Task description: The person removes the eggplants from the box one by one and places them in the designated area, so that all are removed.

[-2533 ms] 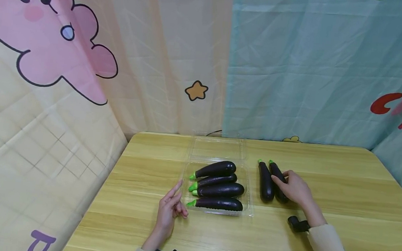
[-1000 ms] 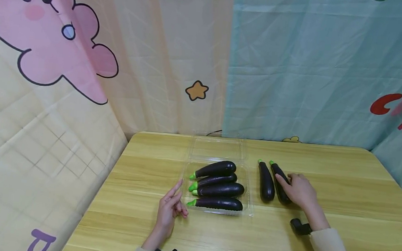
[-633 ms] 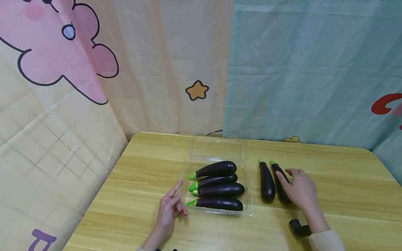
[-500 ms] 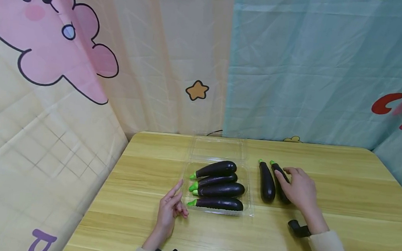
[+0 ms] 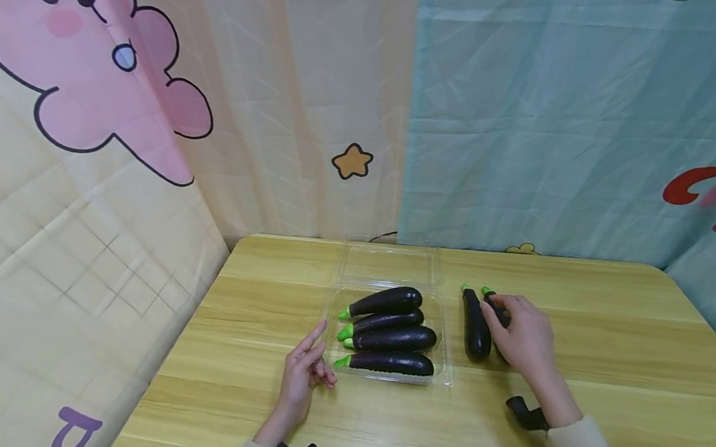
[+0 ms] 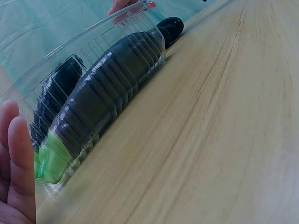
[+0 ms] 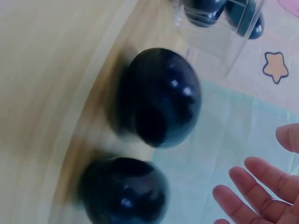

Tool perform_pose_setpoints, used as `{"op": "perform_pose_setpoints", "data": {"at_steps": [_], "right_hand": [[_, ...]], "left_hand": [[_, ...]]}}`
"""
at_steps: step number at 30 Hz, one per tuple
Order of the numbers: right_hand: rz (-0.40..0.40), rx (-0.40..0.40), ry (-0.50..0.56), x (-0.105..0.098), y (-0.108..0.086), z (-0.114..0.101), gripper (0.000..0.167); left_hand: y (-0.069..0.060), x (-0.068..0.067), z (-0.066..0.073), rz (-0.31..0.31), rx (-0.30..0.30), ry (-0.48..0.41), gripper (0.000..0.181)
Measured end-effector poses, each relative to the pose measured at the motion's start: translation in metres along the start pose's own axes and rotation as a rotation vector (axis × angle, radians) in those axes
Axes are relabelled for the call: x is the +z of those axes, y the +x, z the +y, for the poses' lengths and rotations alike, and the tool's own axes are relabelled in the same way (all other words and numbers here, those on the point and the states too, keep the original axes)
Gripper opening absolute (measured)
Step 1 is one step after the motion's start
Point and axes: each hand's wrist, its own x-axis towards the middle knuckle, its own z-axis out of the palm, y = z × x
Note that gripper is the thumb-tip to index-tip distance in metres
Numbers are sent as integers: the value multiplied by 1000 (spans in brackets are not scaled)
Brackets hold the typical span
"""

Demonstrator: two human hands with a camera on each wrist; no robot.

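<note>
In the head view, several dark eggplants (image 5: 394, 338) with green stems lie in a clear plastic container (image 5: 447, 354). My left hand (image 5: 300, 380) rests by its left side, index finger extended toward the wall; the left wrist view shows the fingers (image 6: 21, 163) beside it. Two eggplants lie right of the container: one fully visible (image 5: 476, 328), the other (image 5: 490, 297) partly covered by my right hand (image 5: 523, 339). In the right wrist view, that hand (image 7: 268, 191) has its fingers spread, apart from the rounded ends of the nearer (image 7: 128, 191) and farther eggplant (image 7: 163, 98).
The container's clear lid (image 5: 389, 266) lies folded back behind it on the wooden table (image 5: 389, 435). Patterned curtains (image 5: 305, 103) hang behind and to the left of the table. A black wrist device (image 5: 527, 414) sits on each forearm.
My right hand has shifted left and slightly forward, over the right-hand loose eggplant, covering more of it. The left hand and the container have stayed in place.
</note>
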Motion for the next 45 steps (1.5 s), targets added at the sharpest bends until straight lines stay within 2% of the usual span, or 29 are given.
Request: {"op": "perform_pose_setpoints", "data": {"at_steps": [11, 15, 19, 26, 35, 45], "right_hand": [[134, -176, 59, 4, 4, -13, 23], [135, -228, 69, 5, 6, -19, 22], [101, -254, 76, 5, 9, -25, 23], [-23, -288, 77, 5, 17, -40, 28], [-265, -278, 90, 12, 27, -57, 43], [-459, -388, 63, 27, 47, -76, 48]], "left_hand": [[0, 0, -1, -9, 9, -7, 50], [0, 0, -1, -3, 8, -9, 51], [1, 0, -1, -6, 11, -9, 51], [1, 0, 0, -9, 14, -8, 50], [0, 0, -1, -2, 1, -8, 50], [1, -1, 0, -7, 8, -7, 50]]}}
